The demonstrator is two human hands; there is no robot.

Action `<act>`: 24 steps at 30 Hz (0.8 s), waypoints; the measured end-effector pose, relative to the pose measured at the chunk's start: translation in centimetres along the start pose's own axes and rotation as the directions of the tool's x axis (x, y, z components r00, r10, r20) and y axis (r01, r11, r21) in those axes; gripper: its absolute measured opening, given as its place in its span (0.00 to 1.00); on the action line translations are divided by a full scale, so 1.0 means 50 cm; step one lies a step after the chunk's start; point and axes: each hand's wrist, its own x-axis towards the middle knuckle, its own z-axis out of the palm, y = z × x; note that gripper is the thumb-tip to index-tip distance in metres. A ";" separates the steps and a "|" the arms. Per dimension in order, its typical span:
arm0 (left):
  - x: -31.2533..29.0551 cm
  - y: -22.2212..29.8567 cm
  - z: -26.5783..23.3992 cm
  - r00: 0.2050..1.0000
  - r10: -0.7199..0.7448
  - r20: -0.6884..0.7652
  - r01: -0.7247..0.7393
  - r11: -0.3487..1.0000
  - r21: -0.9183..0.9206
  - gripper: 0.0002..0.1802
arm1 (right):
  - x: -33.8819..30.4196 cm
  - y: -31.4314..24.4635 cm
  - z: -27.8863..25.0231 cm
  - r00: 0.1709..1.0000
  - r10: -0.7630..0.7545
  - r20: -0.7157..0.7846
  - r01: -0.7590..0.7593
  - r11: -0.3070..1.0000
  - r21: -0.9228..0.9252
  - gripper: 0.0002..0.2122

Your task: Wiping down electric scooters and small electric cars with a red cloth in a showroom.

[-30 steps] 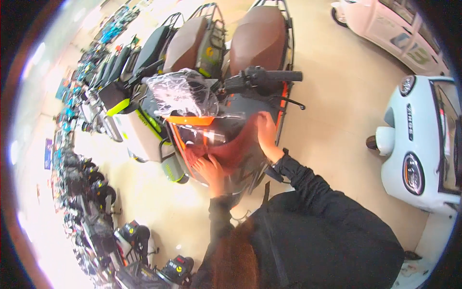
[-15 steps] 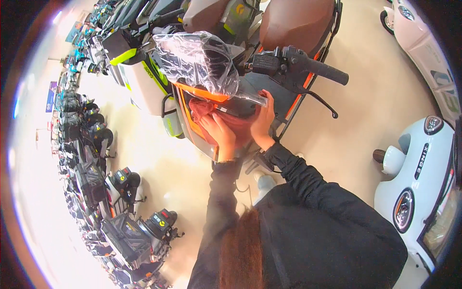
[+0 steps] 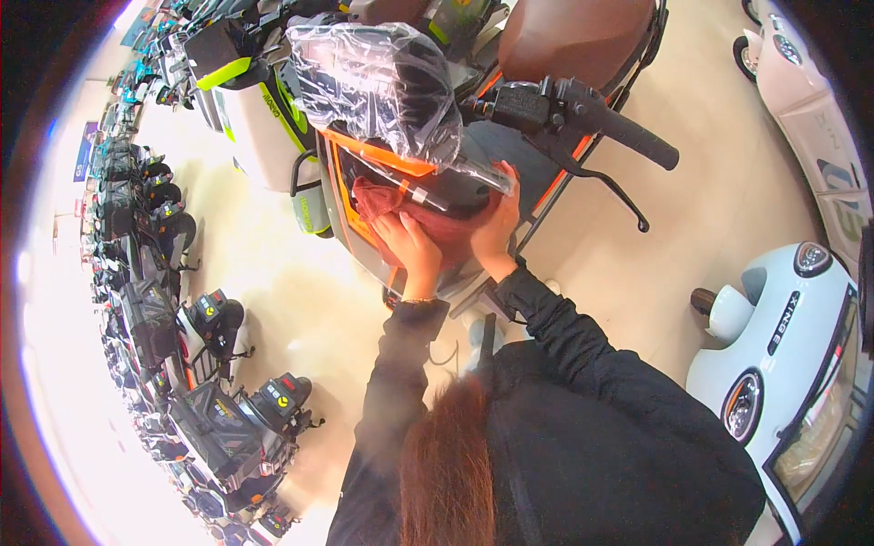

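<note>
In the head view, we see a crinkled clear plastic wrap (image 3: 373,82) just beyond the hands, enclosing the dark upper front of a black scooter with orange trim (image 3: 496,150). Nearer, a dark red soft cloth (image 3: 375,198) lies against the scooter's front, under and between the hands.

We see the left hand (image 3: 410,247) laid flat over the cloth, fingers extended together. The right hand (image 3: 496,227) curves at the cloth's right end, fingertips beside the wrap's edge; we cannot tell whether it pinches anything. Both forearms reach forward in black sleeves (image 3: 569,318).

We count two hands, one cloth, one black ribbed handlebar grip (image 3: 637,132) beyond the right hand, and, farther right, two oval headlights (image 3: 745,405) on a glossy white vehicle (image 3: 774,341).
</note>
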 end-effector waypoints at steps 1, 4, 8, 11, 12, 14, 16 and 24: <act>-0.009 0.001 -0.002 1.000 -0.016 0.010 0.016 1.000 -0.012 0.36 | -0.001 -0.017 -0.010 1.000 0.002 -0.001 -0.002 0.999 -0.047 0.18; -0.026 0.021 -0.010 0.999 0.025 0.023 -0.025 0.999 -0.022 0.36 | -0.040 0.026 -0.020 0.998 0.061 0.005 -0.060 0.992 -0.115 0.18; -0.063 -0.044 -0.026 0.990 0.120 0.080 -0.123 0.992 0.031 0.37 | -0.128 0.104 -0.028 0.916 0.378 0.133 -0.343 0.912 -0.226 0.18; -0.085 -0.057 -0.020 0.984 0.155 0.093 -0.157 0.988 0.013 0.39 | -0.180 0.162 -0.028 0.915 0.404 -0.013 -0.392 0.880 -0.266 0.17; -0.088 -0.065 -0.025 0.977 0.176 0.118 -0.177 0.984 0.005 0.39 | -0.192 0.172 -0.024 0.895 0.446 -0.023 -0.438 0.867 -0.236 0.17; -0.106 -0.075 -0.034 0.982 0.161 0.100 -0.162 0.987 0.001 0.39 | -0.219 0.191 -0.025 0.839 0.544 -0.026 -0.541 0.826 -0.159 0.17; -0.131 -0.102 -0.036 0.987 0.135 0.082 -0.136 0.991 0.006 0.40 | -0.242 0.204 -0.025 0.796 0.605 -0.035 -0.605 0.790 -0.099 0.18; -0.259 -0.206 -0.045 0.997 -0.052 0.054 0.046 0.994 0.103 0.33 | -0.304 0.238 -0.078 0.779 0.621 0.089 -0.601 0.779 -0.180 0.22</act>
